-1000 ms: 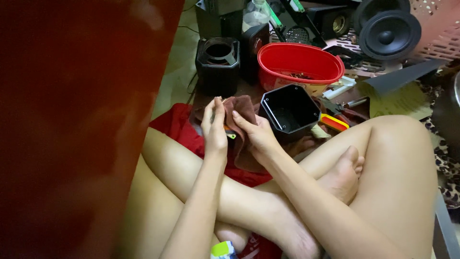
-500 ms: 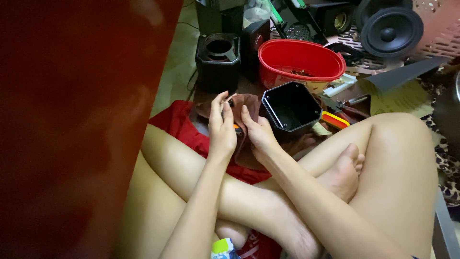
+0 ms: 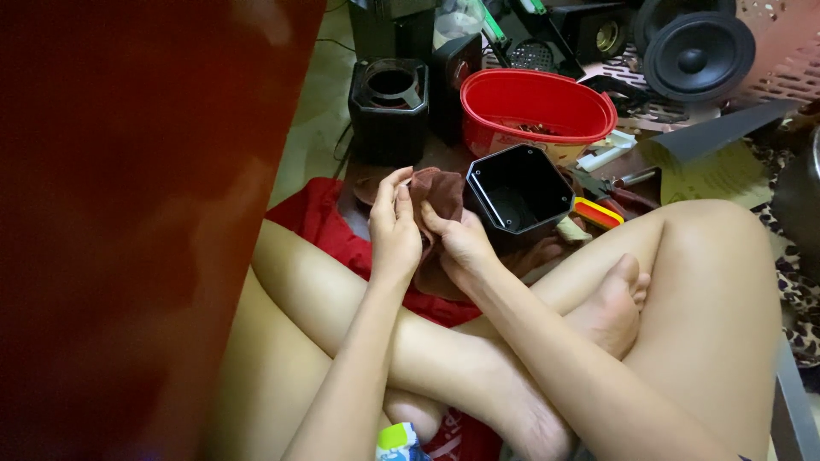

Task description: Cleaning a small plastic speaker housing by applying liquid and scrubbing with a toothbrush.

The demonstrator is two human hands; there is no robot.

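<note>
Both hands, left hand (image 3: 395,232) and right hand (image 3: 461,243), have their fingers closed on a brown cloth (image 3: 437,198) above the crossed legs, just beside a black hexagonal housing (image 3: 518,189) on the floor.

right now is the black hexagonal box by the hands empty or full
Empty, as far as shows: the black hexagonal box lies tipped toward the camera beside the right hand, its open mouth showing only bare dark walls and floor.

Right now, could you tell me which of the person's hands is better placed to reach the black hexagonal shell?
The right hand, probably. It pinches the brown cloth right beside the black hexagonal shell, while the left hand sits on the cloth's far side.
</note>
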